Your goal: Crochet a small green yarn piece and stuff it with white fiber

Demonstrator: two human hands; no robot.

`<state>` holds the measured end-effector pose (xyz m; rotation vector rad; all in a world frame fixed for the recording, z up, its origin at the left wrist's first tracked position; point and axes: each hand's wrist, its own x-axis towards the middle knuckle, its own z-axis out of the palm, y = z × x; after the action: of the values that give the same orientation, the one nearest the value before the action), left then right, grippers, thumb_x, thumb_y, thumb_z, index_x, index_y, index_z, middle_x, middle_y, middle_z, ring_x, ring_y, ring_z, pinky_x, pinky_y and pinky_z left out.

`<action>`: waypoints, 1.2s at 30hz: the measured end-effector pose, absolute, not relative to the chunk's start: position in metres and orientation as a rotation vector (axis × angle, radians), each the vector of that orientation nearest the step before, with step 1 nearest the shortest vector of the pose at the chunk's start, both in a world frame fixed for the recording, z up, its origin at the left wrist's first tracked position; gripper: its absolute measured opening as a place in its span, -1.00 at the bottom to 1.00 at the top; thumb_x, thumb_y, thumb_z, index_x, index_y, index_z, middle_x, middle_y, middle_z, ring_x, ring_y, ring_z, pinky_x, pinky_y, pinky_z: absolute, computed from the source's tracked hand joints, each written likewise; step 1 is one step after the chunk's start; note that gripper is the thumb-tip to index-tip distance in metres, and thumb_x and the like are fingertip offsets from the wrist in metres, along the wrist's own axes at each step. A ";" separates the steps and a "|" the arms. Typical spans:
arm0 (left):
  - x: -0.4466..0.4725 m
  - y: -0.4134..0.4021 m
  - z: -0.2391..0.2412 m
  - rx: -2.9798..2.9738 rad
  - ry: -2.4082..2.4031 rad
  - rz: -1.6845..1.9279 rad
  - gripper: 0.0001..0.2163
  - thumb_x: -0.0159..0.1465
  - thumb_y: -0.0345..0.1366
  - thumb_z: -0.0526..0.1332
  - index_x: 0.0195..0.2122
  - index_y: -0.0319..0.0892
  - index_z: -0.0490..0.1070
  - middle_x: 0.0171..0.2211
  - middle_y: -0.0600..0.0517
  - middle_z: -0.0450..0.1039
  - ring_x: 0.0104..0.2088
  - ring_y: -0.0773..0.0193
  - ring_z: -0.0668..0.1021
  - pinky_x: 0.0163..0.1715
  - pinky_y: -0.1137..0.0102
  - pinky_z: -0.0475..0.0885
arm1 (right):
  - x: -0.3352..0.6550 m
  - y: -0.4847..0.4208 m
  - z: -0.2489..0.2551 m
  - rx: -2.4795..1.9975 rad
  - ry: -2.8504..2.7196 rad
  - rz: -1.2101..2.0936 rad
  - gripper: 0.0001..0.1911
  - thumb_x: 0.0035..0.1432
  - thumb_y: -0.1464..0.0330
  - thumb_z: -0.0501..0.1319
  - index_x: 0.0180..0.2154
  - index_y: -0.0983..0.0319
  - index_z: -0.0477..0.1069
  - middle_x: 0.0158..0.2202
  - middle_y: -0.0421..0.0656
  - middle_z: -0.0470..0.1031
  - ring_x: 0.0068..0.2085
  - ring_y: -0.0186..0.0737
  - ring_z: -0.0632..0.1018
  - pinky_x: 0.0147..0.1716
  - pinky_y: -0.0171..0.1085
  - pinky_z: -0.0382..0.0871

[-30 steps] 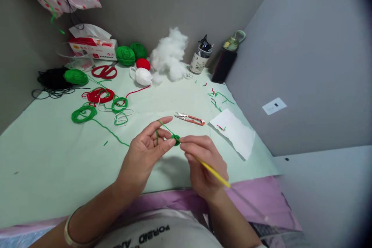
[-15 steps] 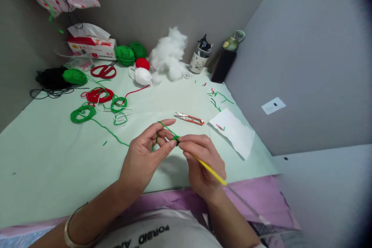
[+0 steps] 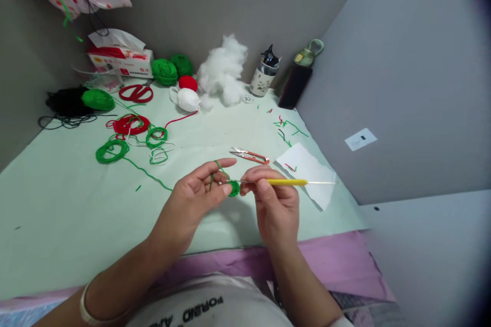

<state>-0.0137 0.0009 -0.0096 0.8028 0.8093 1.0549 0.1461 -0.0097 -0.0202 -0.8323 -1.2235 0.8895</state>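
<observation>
My left hand (image 3: 199, 186) pinches a small round green crochet piece (image 3: 233, 188) between thumb and fingers, and green yarn (image 3: 217, 163) loops over its raised index finger. That strand runs left across the table to a loose green coil (image 3: 112, 150). In my right hand (image 3: 278, 202) is a crochet hook with a yellow handle (image 3: 287, 182), held almost level. Its thin metal tip reaches left to the top edge of the green piece; whether it sits inside a stitch I cannot tell. Orange thread snips (image 3: 250, 156) lie just beyond my hands.
Yarn balls, a white ball (image 3: 187, 99) among them, and white stuffing (image 3: 224, 71) stand along the back. Red scissors (image 3: 136, 93) and tangled red yarn (image 3: 132, 124) lie left. At right are torn white paper (image 3: 310, 173), yarn scraps, a pen cup (image 3: 263, 79) and a black phone (image 3: 295, 87).
The crochet hook has swung from slanting down toward me to nearly level, pointing right at its rear. My right hand has turned with it, and more of the green piece shows.
</observation>
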 end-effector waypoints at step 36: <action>-0.010 0.002 -0.010 0.583 0.664 0.949 -0.64 0.26 -0.36 0.39 0.09 -0.10 0.57 -0.29 0.07 0.52 -0.36 0.39 0.55 -0.22 0.47 0.43 | 0.143 -0.012 -0.031 -0.817 -1.246 0.869 -0.83 0.34 0.38 0.26 -0.17 0.09 0.65 -0.26 -0.16 0.53 -0.31 -0.27 0.55 -0.33 -0.23 0.51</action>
<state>-0.0095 0.0024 -0.0101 0.5825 0.6642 0.9494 0.1429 -0.0121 -0.0308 -0.8172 -1.2461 0.8688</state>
